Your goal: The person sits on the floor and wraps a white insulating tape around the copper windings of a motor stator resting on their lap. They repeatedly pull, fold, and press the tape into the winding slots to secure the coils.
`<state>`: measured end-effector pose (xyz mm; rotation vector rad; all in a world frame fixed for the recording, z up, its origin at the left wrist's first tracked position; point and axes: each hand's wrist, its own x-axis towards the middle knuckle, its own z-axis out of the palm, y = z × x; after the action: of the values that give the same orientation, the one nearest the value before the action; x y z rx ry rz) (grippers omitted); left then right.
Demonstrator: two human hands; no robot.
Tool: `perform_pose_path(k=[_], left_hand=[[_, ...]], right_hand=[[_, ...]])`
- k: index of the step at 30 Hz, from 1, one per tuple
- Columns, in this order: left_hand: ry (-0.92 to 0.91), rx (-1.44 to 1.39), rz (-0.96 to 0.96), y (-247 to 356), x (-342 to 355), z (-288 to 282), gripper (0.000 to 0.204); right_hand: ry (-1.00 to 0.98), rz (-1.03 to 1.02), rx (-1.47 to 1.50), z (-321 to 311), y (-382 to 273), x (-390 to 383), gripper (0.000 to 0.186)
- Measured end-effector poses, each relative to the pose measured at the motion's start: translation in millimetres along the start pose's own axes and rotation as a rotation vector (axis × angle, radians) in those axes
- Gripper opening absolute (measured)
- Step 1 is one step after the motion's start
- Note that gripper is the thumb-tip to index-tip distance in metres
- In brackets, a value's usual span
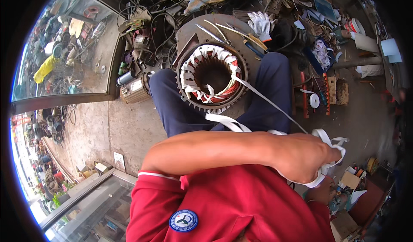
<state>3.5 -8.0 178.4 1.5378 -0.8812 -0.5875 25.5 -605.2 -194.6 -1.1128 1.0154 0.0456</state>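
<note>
The left arm (215, 151) is bent sharply, its elbow (151, 158) out at the person's left, with the bare forearm (245, 149) lying nearly level across the front of the torso (249, 199). The left hand (307, 156) is out past the right side of the body, its back turned upward and its fingers curled in, the tips hard to make out. Below it shows a short stretch of the right arm (320, 194), the right hand hidden. The 2 knees are bent and spread apart
</note>
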Motion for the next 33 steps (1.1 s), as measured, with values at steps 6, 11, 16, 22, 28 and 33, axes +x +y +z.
perform_pose_path(k=[6,11,16,22,28,33], left_hand=[[0.058,0.841,-0.283,-105.6,31.9,26.0,0.034],[0.216,0.736,-0.361,-81.1,6.7,-26.7,0.059],[0.372,0.227,-0.447,-67.2,-2.4,-36.9,0.066],[0.421,-0.109,-0.382,-92.0,-8.8,-20.1,0.066],[0.554,-0.09,-0.334,-89.1,-19.1,-4.7,0.05],[0.635,-0.364,-0.535,-78.7,-33.1,-8.9,0.027]], right_hand=[[0.276,-0.077,-0.578,-96.0,47.5,18.3,0.021],[0.279,-0.589,-0.876,134.9,18.8,-88.3,0.035],[-0.337,-0.975,-0.605,288.9,-16.4,-262.1,0.02],[-0.988,-1.303,-0.709,348.9,-14.3,-385.1,0.022],[-1.019,-1.097,-0.631,348.5,0.3,-382.4,0.005],[-0.885,-0.942,-0.482,349.9,-0.9,-382.8,0.009]])
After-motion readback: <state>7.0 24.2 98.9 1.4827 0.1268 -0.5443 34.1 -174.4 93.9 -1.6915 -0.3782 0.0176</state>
